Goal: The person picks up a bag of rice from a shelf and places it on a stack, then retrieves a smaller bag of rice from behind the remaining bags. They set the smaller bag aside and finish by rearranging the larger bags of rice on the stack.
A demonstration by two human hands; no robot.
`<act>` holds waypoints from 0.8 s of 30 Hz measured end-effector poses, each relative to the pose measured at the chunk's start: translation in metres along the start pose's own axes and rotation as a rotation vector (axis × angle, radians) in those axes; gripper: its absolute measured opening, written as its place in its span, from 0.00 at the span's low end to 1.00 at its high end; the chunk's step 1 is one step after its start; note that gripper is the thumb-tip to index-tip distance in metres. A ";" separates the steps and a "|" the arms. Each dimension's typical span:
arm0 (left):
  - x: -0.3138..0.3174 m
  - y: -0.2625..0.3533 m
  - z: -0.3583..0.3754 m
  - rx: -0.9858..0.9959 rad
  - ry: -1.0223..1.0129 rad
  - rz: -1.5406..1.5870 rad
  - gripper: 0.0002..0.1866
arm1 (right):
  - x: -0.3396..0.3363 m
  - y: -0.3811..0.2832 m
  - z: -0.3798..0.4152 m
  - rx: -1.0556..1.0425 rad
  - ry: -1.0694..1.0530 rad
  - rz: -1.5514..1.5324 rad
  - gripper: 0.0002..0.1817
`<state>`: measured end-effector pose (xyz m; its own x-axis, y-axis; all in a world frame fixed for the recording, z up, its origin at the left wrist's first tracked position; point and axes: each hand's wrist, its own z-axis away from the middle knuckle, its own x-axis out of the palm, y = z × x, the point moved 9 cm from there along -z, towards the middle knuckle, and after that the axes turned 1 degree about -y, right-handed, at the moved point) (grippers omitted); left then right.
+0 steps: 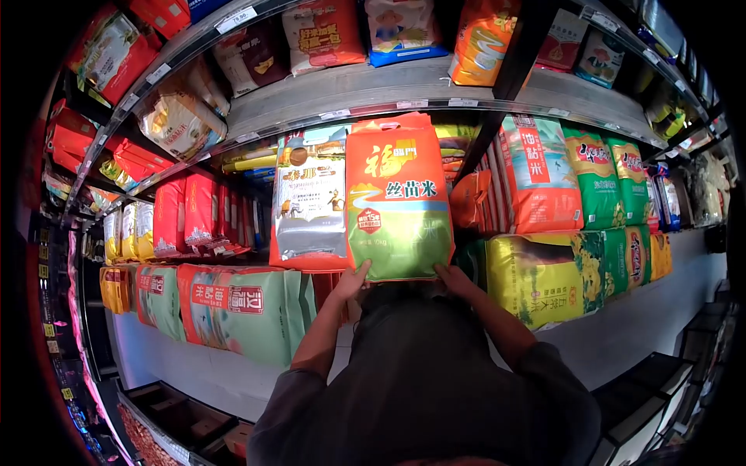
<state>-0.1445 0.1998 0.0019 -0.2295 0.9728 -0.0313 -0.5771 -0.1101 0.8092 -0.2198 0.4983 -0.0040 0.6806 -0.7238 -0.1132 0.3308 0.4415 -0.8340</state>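
A red, orange and green bag of rice (399,203) stands upright in front of me, its printed face toward me and a carry slot at its top. My left hand (354,281) is closed on its lower left corner. At the lower right corner, my right hand (455,279) grips the same bag; some fingers of both hands are hidden at its edge. Touching or just beside its left side is a silver and red rice bag (312,203), apart from my fingers.
An upper shelf (350,89) with more bags runs across above. To the right stand a red and blue bag (542,175) and several green bags (594,179). Large bags lie lower down, a pale green one (241,307) at left and a yellow one (536,279) at right.
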 end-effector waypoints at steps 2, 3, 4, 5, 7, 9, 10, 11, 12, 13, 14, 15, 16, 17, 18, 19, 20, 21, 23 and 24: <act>-0.011 0.004 0.000 0.103 -0.013 -0.420 0.27 | -0.001 -0.002 0.007 0.029 0.021 -0.006 0.32; -0.008 0.026 0.018 0.061 0.014 -0.460 0.28 | 0.000 -0.010 0.014 0.041 0.014 -0.004 0.32; -0.006 0.019 0.022 0.050 0.012 -0.454 0.28 | -0.002 -0.023 0.023 0.034 0.050 -0.045 0.31; -0.005 0.022 0.023 0.104 0.002 -0.391 0.27 | -0.005 -0.032 0.026 0.021 0.090 -0.089 0.31; -0.005 0.017 0.023 0.152 -0.017 -0.335 0.26 | -0.002 -0.026 0.026 0.030 0.078 -0.121 0.31; 0.003 0.010 0.021 0.212 -0.045 -0.136 0.23 | -0.002 -0.017 0.020 0.034 0.071 -0.151 0.30; 0.003 0.006 0.012 0.209 -0.050 -0.140 0.23 | 0.000 -0.004 0.013 0.049 0.071 -0.139 0.30; 0.004 -0.006 0.005 0.142 -0.076 -0.122 0.22 | 0.004 0.010 0.007 0.067 0.068 -0.128 0.30; 0.005 -0.018 0.003 0.071 -0.100 -0.101 0.21 | 0.006 0.021 0.002 0.077 0.065 -0.132 0.30; 0.008 -0.018 0.003 0.062 -0.099 -0.098 0.21 | 0.007 0.025 -0.005 0.058 0.038 -0.136 0.29; 0.008 -0.017 0.002 0.055 -0.074 -0.079 0.20 | 0.009 0.030 -0.011 0.039 0.010 -0.140 0.29; 0.006 -0.018 0.002 0.049 -0.047 -0.061 0.20 | 0.011 0.035 -0.013 0.046 0.004 -0.140 0.29; 0.005 -0.018 0.001 0.043 -0.045 -0.059 0.20 | 0.010 0.038 -0.015 0.017 0.015 -0.130 0.29; 0.007 -0.016 0.000 0.051 -0.070 -0.061 0.19 | 0.008 0.040 -0.017 -0.014 0.026 -0.119 0.29; 0.008 -0.018 -0.002 0.057 -0.096 -0.063 0.19 | 0.007 0.041 -0.017 -0.010 0.024 -0.119 0.29; 0.005 -0.028 -0.008 0.053 -0.097 -0.062 0.19 | 0.007 0.041 -0.017 -0.026 0.003 -0.096 0.28; 0.003 -0.034 -0.014 0.097 -0.105 -0.073 0.20 | 0.008 0.039 -0.018 -0.043 -0.017 -0.074 0.28; 0.002 -0.036 -0.018 0.143 -0.113 -0.086 0.20 | 0.007 0.033 -0.015 -0.042 -0.017 -0.075 0.28; 0.004 -0.029 -0.012 0.117 -0.107 -0.086 0.20 | 0.007 0.007 -0.003 -0.075 -0.038 -0.112 0.27; 0.004 -0.030 -0.011 0.091 -0.100 -0.085 0.20 | 0.007 0.010 -0.004 -0.074 -0.037 -0.113 0.27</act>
<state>-0.1368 0.2048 -0.0291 -0.1008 0.9938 -0.0467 -0.5166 -0.0122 0.8561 -0.2141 0.4954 -0.0157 0.6657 -0.7462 0.0031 0.3590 0.3167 -0.8780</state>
